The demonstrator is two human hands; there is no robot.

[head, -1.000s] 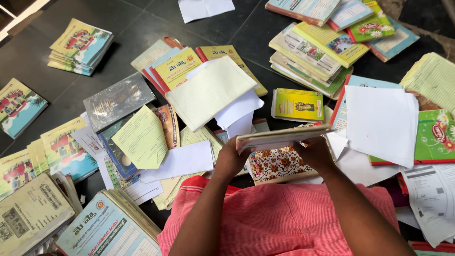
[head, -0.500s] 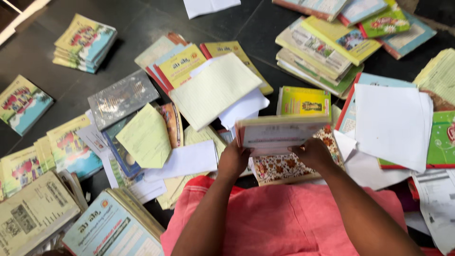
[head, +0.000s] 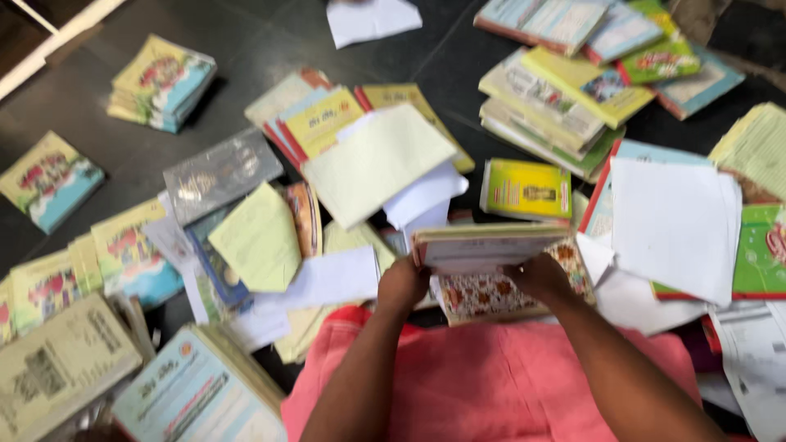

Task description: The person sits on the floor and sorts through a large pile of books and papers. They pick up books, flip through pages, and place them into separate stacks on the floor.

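Note:
I hold a thin stack of books (head: 483,245) with both hands just above my lap, its pale cover tilted up toward me. My left hand (head: 401,282) grips the stack's left end and my right hand (head: 536,277) grips its lower right edge. Under the stack lies a floral-patterned book (head: 483,295) on the dark floor. A small yellow-green booklet (head: 526,190) lies just beyond the stack. My lap is covered by pink-red cloth (head: 483,376). The frame is motion-blurred.
Books and loose papers lie all around: a lined sheet (head: 377,164), a yellow sheet (head: 258,237), a grey book (head: 221,173), piles at the upper right (head: 557,106), white sheets (head: 671,217) at the right, picture books (head: 164,82) at the left.
The stack, held flat a second ago, tipped up to show its cover, then sank slightly lower. The view has shifted a little and blurred.

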